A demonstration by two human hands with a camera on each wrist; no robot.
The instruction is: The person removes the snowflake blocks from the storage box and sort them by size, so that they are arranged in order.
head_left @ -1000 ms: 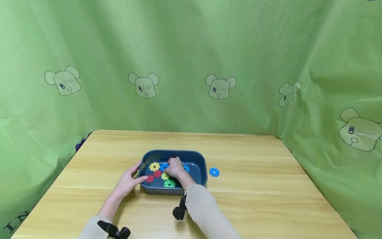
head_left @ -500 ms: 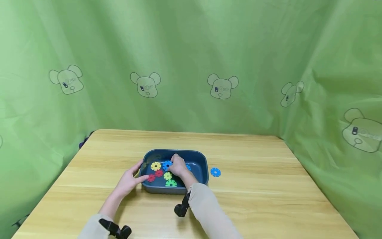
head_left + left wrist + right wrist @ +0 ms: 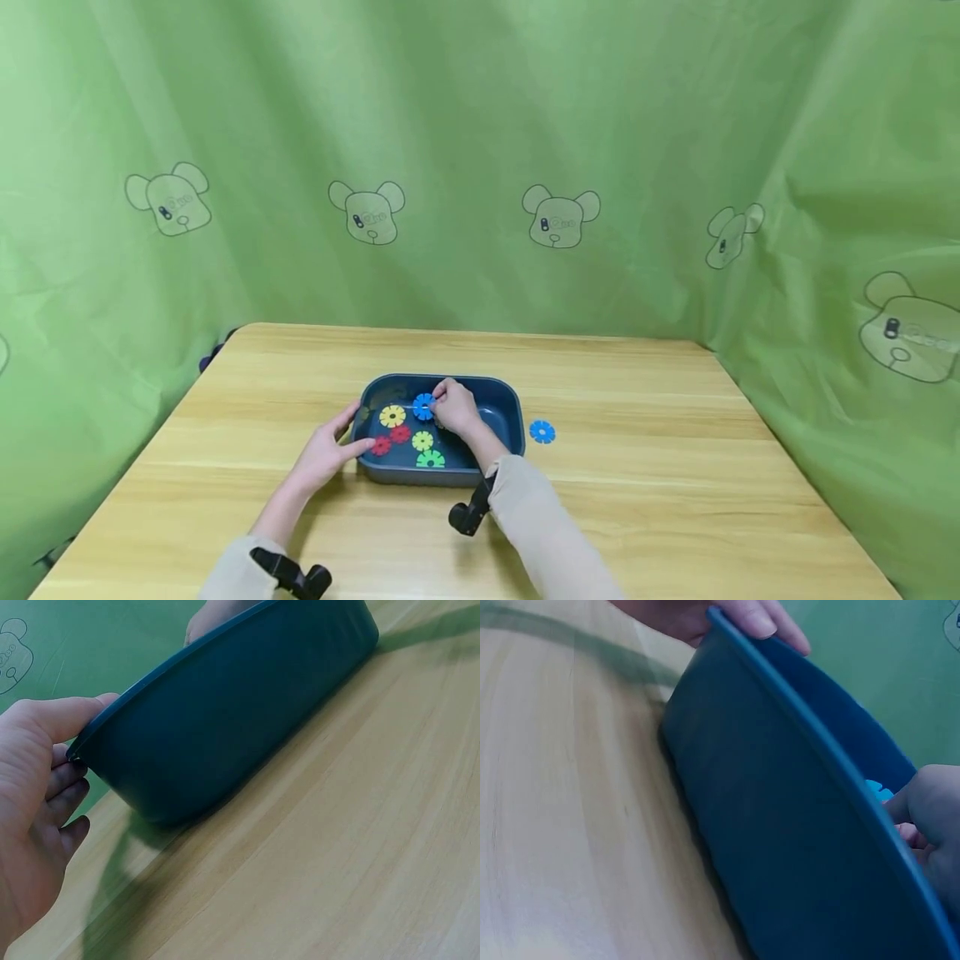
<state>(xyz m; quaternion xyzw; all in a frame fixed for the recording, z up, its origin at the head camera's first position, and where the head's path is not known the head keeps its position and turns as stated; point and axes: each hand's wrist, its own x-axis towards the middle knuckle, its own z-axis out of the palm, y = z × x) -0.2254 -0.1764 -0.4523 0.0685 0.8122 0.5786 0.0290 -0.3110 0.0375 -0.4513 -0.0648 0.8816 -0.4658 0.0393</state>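
Observation:
My left hand (image 3: 322,458) grips the left end of a dark blue basin (image 3: 427,477), its thumb hooked over the rim. In the left wrist view that thumb lies across the rim while the fingers of the left hand (image 3: 37,772) curl below it on the outside. Inside the basin, my right hand (image 3: 459,412) pinches a blue notched disc (image 3: 422,407) between thumb and fingers. The right wrist view shows the blue disc (image 3: 878,790) at the fingertips, partly hidden by the basin wall. Around it in the basin are a yellow disc (image 3: 392,417), a light-green disc (image 3: 422,440) and a green disc (image 3: 431,459).
Two red discs (image 3: 391,440) lie by my left thumb inside the basin. Another blue notched disc (image 3: 542,432) lies on the wooden table (image 3: 675,467) to the basin's right. A green curtain (image 3: 480,283) hangs behind and along the sides.
My right hand has shifted up and to the right within the basin, and the blue disc has come up with its fingers. The left hand keeps its hold on the basin.

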